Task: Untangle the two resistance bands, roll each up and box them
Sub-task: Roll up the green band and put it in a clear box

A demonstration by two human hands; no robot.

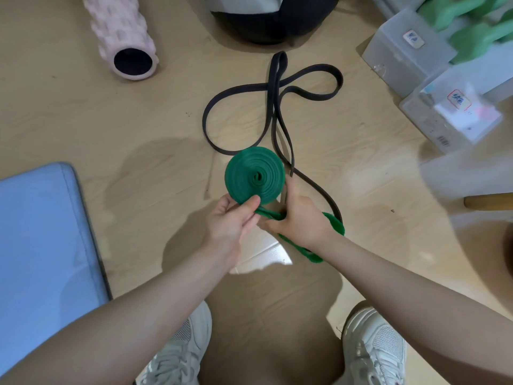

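Observation:
The green resistance band (pixel 254 175) is wound into a flat coil held above the floor. My left hand (pixel 231 222) pinches the coil's lower edge, thumb on its face. My right hand (pixel 298 218) grips the coil's right side and the loose green tail, which trails under my wrist down to the right. The black resistance band (pixel 273 107) lies unrolled in loose loops on the wooden floor beyond the coil; one strand runs past my right hand. Two translucent plastic boxes (pixel 408 48) (pixel 449 115) sit at the right.
A pink foam roller (pixel 122 34) lies at the upper left. A dark ball-like object (pixel 274 20) is at the top centre. A blue mat (pixel 41 240) covers the left floor. Green foam dumbbells (pixel 472 26) sit behind the boxes. My white shoes (pixel 374 348) are below.

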